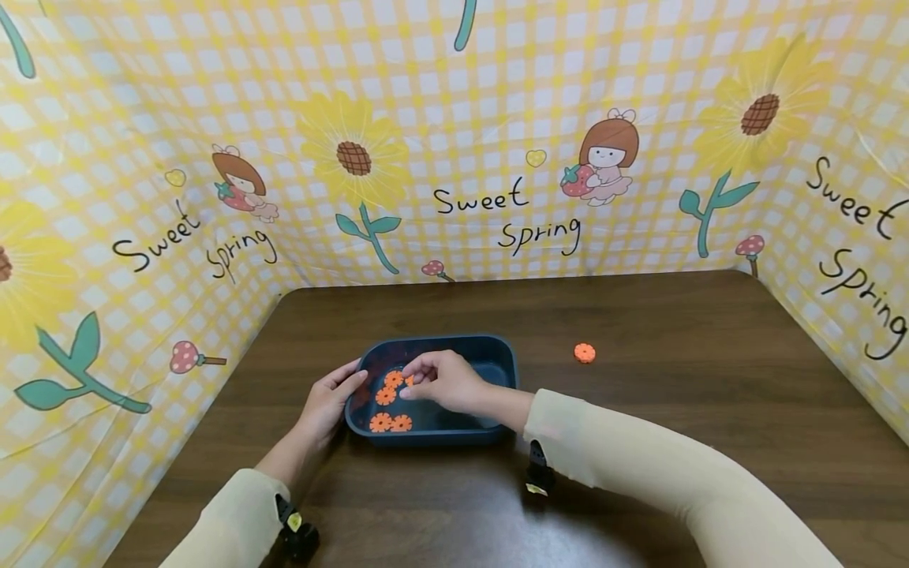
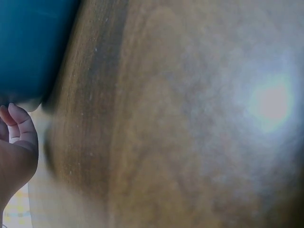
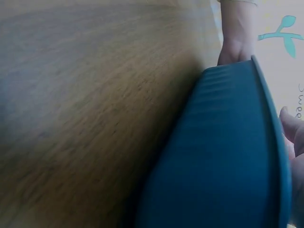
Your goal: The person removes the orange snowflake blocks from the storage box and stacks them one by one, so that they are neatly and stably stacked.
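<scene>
From my end, the head view gives me five orange notched discs (image 1: pixel 386 395) inside the dark blue tray (image 1: pixel 433 439), all toward its left half: two side by side at the near edge, two touching or nearly so farther back, and a fifth partly hidden by the fingers of the right hand (image 1: pixel 446 383). That hand reaches over the tray with thumb and forefinger bent toward the fifth disc; I cannot tell whether they are clamped on it. I see the left hand (image 1: pixel 330 401) gripping the tray's left end, thumb at the rim, fingers along the outside. One more disc (image 1: pixel 585 353) lies on the wooden table (image 1: pixel 682 355), to the right of the tray and well apart from it. Two black devices (image 1: pixel 540 469) sit at the cuffs of two pale sleeves (image 1: pixel 639 454). Behind, I can read "Sweet Spring" three times on the yellow checked cloth (image 1: pixel 454 110), which also shows two cartoon figures holding strawberries.
</scene>
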`<state>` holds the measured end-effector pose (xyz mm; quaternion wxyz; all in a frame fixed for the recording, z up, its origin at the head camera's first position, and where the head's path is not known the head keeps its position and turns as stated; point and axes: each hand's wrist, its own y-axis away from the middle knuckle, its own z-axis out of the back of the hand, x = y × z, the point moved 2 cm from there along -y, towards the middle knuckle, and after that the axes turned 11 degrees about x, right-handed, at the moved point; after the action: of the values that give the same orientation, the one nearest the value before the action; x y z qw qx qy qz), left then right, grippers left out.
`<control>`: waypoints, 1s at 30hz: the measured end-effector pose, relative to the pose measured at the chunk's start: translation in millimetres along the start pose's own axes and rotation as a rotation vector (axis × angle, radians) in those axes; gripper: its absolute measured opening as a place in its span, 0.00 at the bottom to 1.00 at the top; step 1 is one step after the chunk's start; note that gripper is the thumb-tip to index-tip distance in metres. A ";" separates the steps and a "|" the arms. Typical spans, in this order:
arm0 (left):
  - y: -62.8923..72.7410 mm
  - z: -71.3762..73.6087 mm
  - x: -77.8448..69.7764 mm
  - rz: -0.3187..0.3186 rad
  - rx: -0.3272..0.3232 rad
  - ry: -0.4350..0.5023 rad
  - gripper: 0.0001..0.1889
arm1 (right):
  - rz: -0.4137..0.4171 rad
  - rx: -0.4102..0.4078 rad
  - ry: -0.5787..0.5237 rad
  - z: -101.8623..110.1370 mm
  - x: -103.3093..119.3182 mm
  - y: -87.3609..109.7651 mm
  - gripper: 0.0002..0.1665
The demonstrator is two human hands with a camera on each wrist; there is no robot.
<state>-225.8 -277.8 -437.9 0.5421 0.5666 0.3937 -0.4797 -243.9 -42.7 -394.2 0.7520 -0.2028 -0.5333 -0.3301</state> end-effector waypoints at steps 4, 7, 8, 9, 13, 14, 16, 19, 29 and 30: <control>-1.3 -0.4 1.2 -0.016 -0.004 -0.013 0.29 | -0.027 0.052 0.005 -7.5 -2.4 -9.8 0.17; -1.5 -0.6 1.7 -0.026 -0.011 -0.019 0.29 | -0.037 0.098 0.001 -12.2 -5.5 -15.6 0.19; -1.3 -0.7 1.7 -0.027 -0.013 -0.019 0.29 | -0.044 0.111 -0.004 -13.5 -6.9 -17.1 0.19; -1.2 -0.9 1.8 -0.029 -0.010 -0.022 0.29 | -0.051 0.123 -0.010 -14.5 -8.7 -18.5 0.19; -1.0 -1.5 1.4 -0.025 -0.012 -0.012 0.29 | -0.078 0.146 -0.025 -15.2 -14.3 -21.9 0.19; -1.1 -1.6 1.1 -0.025 -0.011 -0.008 0.29 | -0.083 0.150 -0.023 -14.6 -14.9 -22.4 0.19; -1.3 -1.2 1.0 -0.019 -0.012 -0.005 0.29 | -0.095 0.166 -0.006 -13.5 -15.8 -23.2 0.18; -1.3 -0.5 0.5 -0.011 -0.006 0.000 0.29 | -0.105 0.201 0.025 -12.1 -16.9 -24.6 0.18; -1.7 -0.2 0.9 0.001 0.002 0.021 0.29 | -0.099 0.323 0.064 -15.1 -21.9 -29.4 0.18; -1.7 -0.2 1.1 0.001 0.001 0.021 0.29 | -0.095 0.329 0.074 -15.6 -22.4 -30.2 0.19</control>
<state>-227.2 -277.5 -439.3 0.5380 0.5720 0.3988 -0.4737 -259.8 -67.8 -422.1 0.7778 -0.0397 -0.5610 -0.2807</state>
